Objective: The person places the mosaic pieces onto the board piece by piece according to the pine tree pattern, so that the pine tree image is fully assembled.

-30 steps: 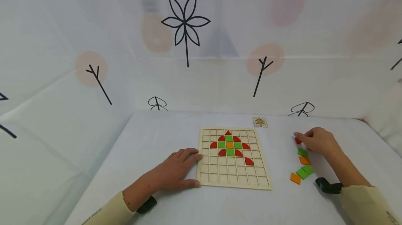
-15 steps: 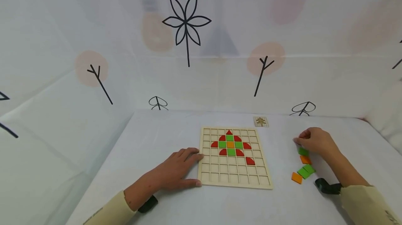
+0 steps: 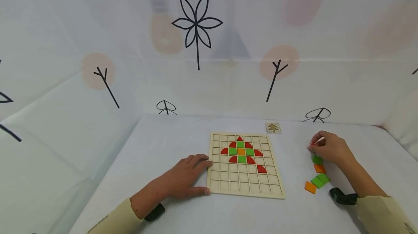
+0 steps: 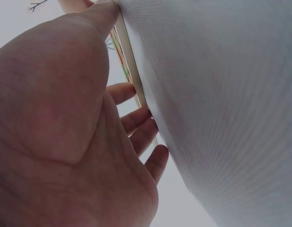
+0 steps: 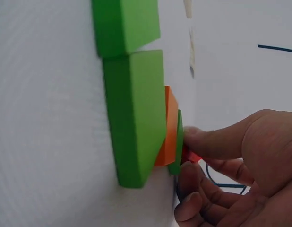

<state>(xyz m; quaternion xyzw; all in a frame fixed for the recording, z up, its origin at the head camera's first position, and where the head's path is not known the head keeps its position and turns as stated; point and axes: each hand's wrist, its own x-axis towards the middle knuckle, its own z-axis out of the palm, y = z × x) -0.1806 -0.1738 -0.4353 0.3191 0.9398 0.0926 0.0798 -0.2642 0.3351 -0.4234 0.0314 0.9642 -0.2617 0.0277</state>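
Note:
My left hand point(image 3: 184, 176) rests against the left edge of a wooden grid board point(image 3: 228, 183), its fingers straight and touching the rim. Red, green and orange pieces lie in the upper half of the grid, with a lone red quarter-round piece point(image 3: 261, 169) lower right. To the right of the board, my right hand point(image 3: 331, 148) pinches a red piece point(image 5: 191, 155) between thumb and fingers, close to the table. Most of that piece is hidden by the fingers. Just nearer than this hand lies a green square tile point(image 3: 317, 159).
An orange tile point(image 3: 319, 168), two green tiles point(image 3: 320, 180) touching each other, and another orange tile point(image 3: 310, 187) lie right of the board. Behind the board is a small card point(image 3: 273, 128) with a tree pattern. A patterned white cloth point(image 3: 228, 89) stands at the back.
My right fingers have closed in on the red piece, which now hardly shows. The left hand stays at the board's edge. The whole head view has shifted slightly.

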